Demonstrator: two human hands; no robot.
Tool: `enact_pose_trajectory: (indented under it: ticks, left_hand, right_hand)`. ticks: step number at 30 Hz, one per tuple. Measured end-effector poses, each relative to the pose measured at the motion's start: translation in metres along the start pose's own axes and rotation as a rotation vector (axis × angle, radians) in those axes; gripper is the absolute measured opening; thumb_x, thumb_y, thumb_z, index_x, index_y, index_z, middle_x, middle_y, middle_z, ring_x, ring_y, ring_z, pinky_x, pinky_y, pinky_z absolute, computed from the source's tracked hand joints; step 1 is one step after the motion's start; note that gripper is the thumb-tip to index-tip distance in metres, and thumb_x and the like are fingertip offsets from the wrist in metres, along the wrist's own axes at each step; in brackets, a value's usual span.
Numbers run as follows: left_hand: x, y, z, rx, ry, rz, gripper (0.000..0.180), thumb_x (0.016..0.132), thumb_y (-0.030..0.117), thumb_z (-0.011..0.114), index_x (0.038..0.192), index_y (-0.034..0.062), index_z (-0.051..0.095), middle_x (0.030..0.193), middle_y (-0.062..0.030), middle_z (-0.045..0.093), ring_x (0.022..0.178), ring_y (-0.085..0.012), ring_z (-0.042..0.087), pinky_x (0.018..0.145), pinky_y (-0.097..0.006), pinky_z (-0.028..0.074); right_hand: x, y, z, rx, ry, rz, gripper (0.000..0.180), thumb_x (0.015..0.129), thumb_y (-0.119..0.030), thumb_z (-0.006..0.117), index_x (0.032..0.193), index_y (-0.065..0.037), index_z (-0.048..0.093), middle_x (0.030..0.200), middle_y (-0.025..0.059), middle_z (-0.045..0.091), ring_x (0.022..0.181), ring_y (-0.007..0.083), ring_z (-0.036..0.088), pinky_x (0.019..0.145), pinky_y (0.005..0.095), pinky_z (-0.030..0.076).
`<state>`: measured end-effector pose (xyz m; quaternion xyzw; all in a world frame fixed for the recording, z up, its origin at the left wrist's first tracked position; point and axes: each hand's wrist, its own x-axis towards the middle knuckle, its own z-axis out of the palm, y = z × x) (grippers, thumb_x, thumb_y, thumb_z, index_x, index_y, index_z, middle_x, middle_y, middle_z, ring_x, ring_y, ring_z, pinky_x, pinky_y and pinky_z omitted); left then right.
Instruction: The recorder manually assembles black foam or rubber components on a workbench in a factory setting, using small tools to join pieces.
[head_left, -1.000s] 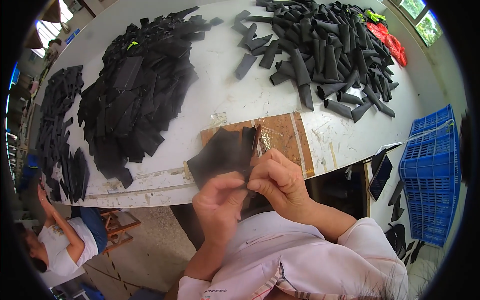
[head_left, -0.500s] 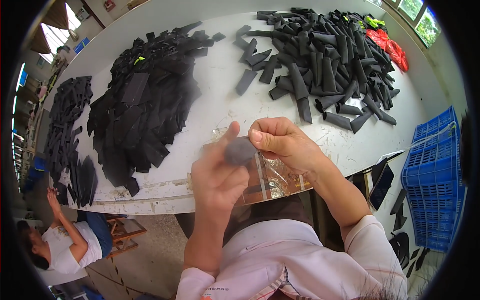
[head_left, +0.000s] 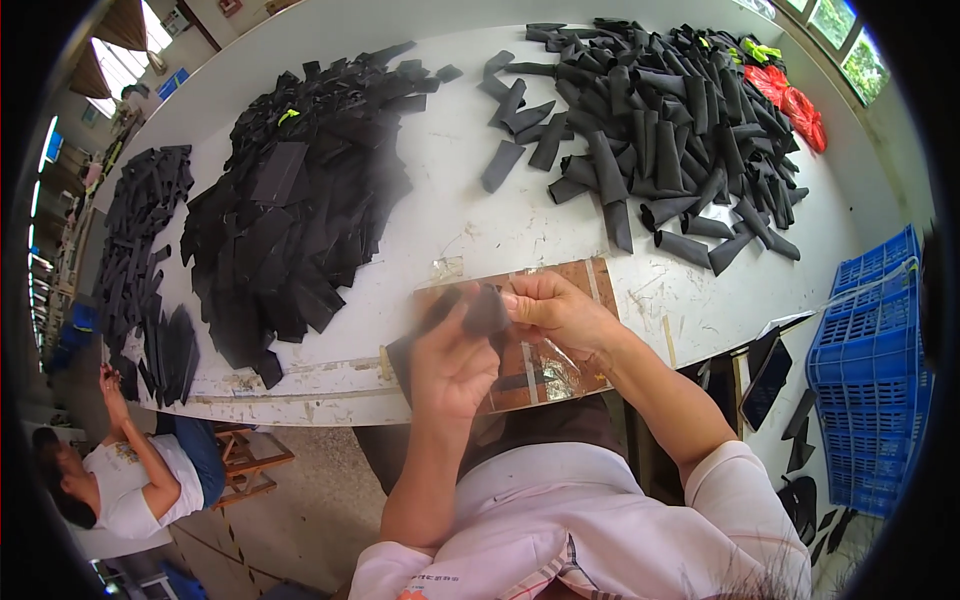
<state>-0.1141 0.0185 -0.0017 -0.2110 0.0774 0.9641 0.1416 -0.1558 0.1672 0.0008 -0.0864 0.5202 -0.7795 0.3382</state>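
Observation:
A dark grey-black fabric piece is between my two hands, over a brown board at the table's near edge. My left hand is closed round it, and part of the dark material shows on that hand's left side. With thumb and forefinger my right hand pinches the piece's right edge. The piece is slightly blurred, and my fingers hide some of it. Beneath the hands, the brown board has pale strips and a shiny clear covering.
A heap of flat black pieces lies left, with narrower black pieces beyond. Rolled black tubes are piled far right, near a red plastic bag. Blue crates stand right. Another person sits lower left.
My left hand has closed from spread, raised fingers onto the fabric piece. My right hand has shifted slightly down and keeps its pinch. More of the board and dark material left of my hand now show.

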Motion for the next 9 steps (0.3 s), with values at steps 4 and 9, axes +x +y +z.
enact_pose_trajectory:
  ticks: [4, 9]
  left_hand:
    - [-0.009, -0.009, -0.008, 0.768, -0.1, 0.316, 0.031, 0.083, 0.009, 0.052, 0.111, -0.0039, 0.047, 0.082, -0.0056, 0.058, 0.048, -0.0035, 0.044, 0.042, -0.017, 0.035]
    - [-0.018, 0.002, 0.014, 1.382, -0.249, 0.784, 0.043, 0.084, 0.013, 0.053, 0.12, -0.0052, 0.039, 0.103, -0.0113, 0.053, 0.095, -0.0122, 0.048, 0.086, -0.024, 0.036]
  right_hand:
    - [-0.003, 0.02, -0.008, -0.049, 0.062, -0.062, 0.03, 0.084, -0.031, 0.054, 0.069, -0.005, 0.052, 0.057, -0.0045, 0.041, 0.052, 0.0057, 0.034, 0.048, 0.0199, 0.028]
    - [-0.011, 0.008, -0.002, -0.605, 0.303, -0.237, 0.022, 0.083, -0.027, 0.056, 0.076, -0.007, 0.054, 0.064, -0.0019, 0.048, 0.06, 0.0069, 0.041, 0.053, 0.0205, 0.036]
